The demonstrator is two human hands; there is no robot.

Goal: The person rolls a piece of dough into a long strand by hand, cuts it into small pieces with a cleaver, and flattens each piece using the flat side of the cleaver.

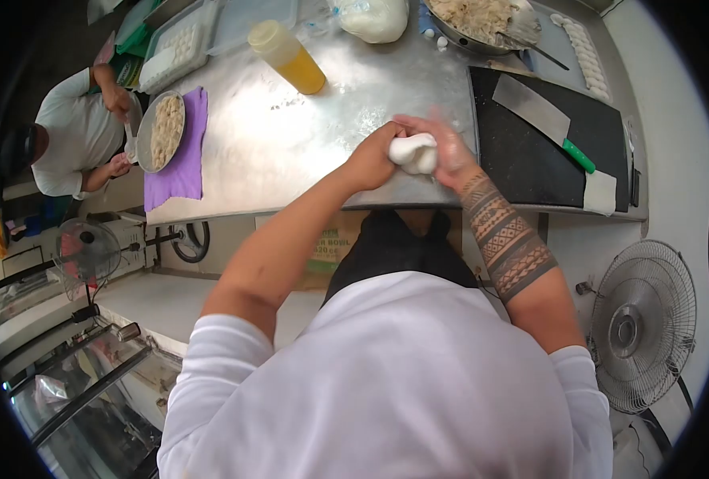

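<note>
A lump of smooth white dough [414, 152] is between my two hands, above the front part of the metal table [354, 104]. My left hand [373, 158] has its fingers wrapped round the dough's left side. On the right side, my right hand [447, 150] lies against the dough, its fingers blurred by motion, so their exact pose is unclear. Farther back stands a squeeze bottle of yellow liquid [289, 57]. Right of my hands, a cleaver with a green handle [534, 110] rests on a black board [522, 156].
A co-worker [75, 132] works at the left beside a bowl of filling [166, 132] on a purple cloth [180, 182]. At the back are a white bag [374, 17], a large filled pan [482, 20] and dough trays. A fan [638, 323] stands lower right.
</note>
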